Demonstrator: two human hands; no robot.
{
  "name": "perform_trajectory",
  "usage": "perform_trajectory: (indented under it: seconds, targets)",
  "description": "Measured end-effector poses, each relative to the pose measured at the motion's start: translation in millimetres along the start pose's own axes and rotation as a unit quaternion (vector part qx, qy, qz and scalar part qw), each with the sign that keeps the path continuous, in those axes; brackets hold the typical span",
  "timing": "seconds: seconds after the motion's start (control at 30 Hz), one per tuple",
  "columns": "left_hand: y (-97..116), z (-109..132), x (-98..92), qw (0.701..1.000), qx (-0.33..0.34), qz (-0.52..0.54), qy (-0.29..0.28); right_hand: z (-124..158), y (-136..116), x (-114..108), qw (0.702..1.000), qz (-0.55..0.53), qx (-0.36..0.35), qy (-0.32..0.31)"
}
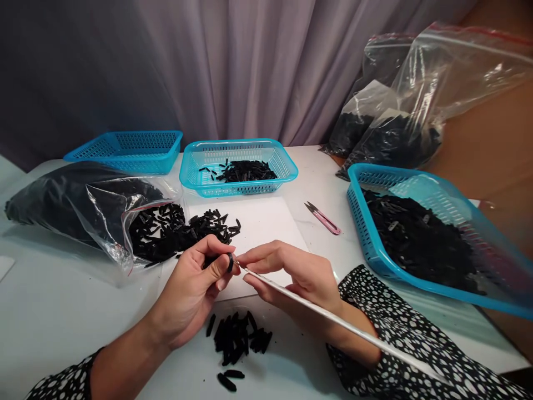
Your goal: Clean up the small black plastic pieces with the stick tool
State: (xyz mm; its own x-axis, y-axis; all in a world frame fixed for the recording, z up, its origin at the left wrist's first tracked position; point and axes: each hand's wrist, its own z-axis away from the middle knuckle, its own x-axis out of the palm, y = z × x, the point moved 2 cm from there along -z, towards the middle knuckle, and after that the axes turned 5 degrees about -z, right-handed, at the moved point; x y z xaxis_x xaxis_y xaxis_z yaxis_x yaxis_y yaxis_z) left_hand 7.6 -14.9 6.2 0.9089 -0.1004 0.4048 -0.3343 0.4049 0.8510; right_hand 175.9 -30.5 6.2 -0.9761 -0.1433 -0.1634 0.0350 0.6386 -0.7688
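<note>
My left hand (pixel 200 286) pinches a small black piece (pixel 230 262) between thumb and fingers; the fingers hide part of it. My right hand (pixel 297 280) grips a long, thin, whitish stick-like tool (pixel 316 308) near its narrow tip. That tip meets or nearly meets the black piece; I cannot tell which. Below the hands lies a small pile of elongated black pieces (pixel 235 336), with two loose ones nearer to me. Beyond my left hand, similar black pieces (pixel 212 225) spill over a white sheet (pixel 272 219) from an opened clear plastic bag (pixel 104 208).
A blue basket (pixel 287 172) holding black pieces stands at the back. Another blue basket (pixel 125 161) is at back left. On the right, a larger blue basket (pixel 362 228) is full of black pieces. Pink thread snips (pixel 327 219) lie beside it. Zip bags (pixel 433 72) stand behind.
</note>
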Motion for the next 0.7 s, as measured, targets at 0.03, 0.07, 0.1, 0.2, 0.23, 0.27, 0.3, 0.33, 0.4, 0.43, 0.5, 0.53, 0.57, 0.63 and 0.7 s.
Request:
perform_trajectory:
  seconds: [0.03, 0.07, 0.1, 0.2, 0.23, 0.27, 0.3, 0.33, 0.4, 0.43, 0.5, 0.53, 0.57, 0.63, 0.7]
  targets:
    - [0.3, 0.0, 0.3, 1.000, 0.002, 0.000, 0.000, 0.2, 0.1, -0.3, 1.000, 0.000, 0.003, 0.002]
    - [0.6, 0.0, 0.6, 1.000, 0.003, 0.001, 0.000, 0.4, 0.2, -0.5, 1.000, 0.001, 0.006, 0.002]
    - [0.7, -0.1, 0.6, 1.000, 0.004, 0.000, 0.000, 0.5, 0.4, -0.7, 1.000, 0.002, 0.005, 0.001]
    - [0.5, -0.4, 0.1, 1.000, 0.004, -0.001, 0.000, 0.6, 1.3, -0.7, 1.000, 0.002, 0.000, -0.002]
    - [0.3, -0.4, -0.2, 1.000, 0.003, -0.002, 0.000, 0.6, 1.6, -0.6, 1.000, 0.001, -0.002, -0.002]
    - [0.1, -0.4, -0.7, 1.000, 0.003, -0.004, -0.001, 0.6, 1.8, -0.4, 1.000, -0.002, -0.004, -0.002]
    - [-0.2, -0.3, -1.1, 1.000, 0.002, -0.006, -0.001, 0.5, 2.0, -0.3, 1.000, -0.004, -0.004, -0.003]
    - [-0.5, -0.1, -1.4, 1.000, 0.003, -0.008, -0.003, 0.4, 2.1, -0.1, 1.000, -0.006, -0.005, -0.005]
    - [-0.8, 0.3, -1.7, 1.000, 0.003, -0.016, -0.006, 0.0, 2.1, -0.2, 1.000, -0.007, -0.004, -0.009]
    - [-0.7, 0.4, -1.7, 1.000, 0.003, -0.019, -0.007, -0.2, 2.0, -0.5, 1.000, -0.007, -0.003, -0.011]
    - [-0.3, 0.6, -1.4, 1.000, 0.006, -0.025, -0.010, -0.5, 1.4, -1.6, 1.000, -0.008, 0.003, -0.017]
    - [0.1, 0.5, -1.3, 1.000, 0.008, -0.027, -0.012, -0.7, 0.9, -2.5, 1.000, -0.009, 0.005, -0.019]
    - [0.3, 0.4, -1.3, 0.999, 0.009, -0.029, -0.013, -0.9, 0.5, -3.4, 1.000, -0.008, 0.008, -0.025]
    - [0.5, 0.0, -1.7, 0.999, 0.011, -0.034, -0.015, -1.4, -0.4, -5.3, 0.999, 0.000, 0.011, -0.036]
    - [0.2, -0.6, -2.6, 0.999, 0.013, -0.041, -0.013, -2.0, -0.9, -6.5, 0.998, 0.020, -0.001, -0.051]
